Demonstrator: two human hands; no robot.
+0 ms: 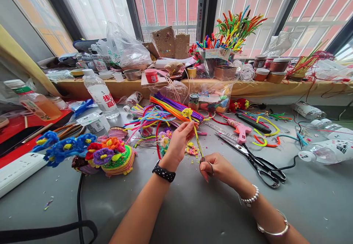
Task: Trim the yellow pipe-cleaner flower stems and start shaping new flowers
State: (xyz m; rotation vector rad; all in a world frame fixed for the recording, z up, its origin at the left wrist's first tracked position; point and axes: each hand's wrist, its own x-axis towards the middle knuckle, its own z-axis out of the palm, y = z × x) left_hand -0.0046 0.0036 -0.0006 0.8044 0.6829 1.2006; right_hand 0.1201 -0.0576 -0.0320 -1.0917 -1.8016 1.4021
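Observation:
My left hand pinches a yellow pipe-cleaner flower just below its looped head, between thumb and fingertips. Its stem slants down and right towards my right hand. Closed fingers of that hand hold small scissors; a metal loop shows at the fingers, and thin dark blades lie along the lower stem. The fingers cover much of the scissors. Yellow and pink fuzz clippings lie on the table behind the stem. To the left sit finished pipe-cleaner flowers, blue ones and a purple one.
Large black scissors lie open at right beside a pink glue gun. Behind my hands is a bundle of pipe cleaners. Bottles stand at left; others lie at right. A white power strip borders the left.

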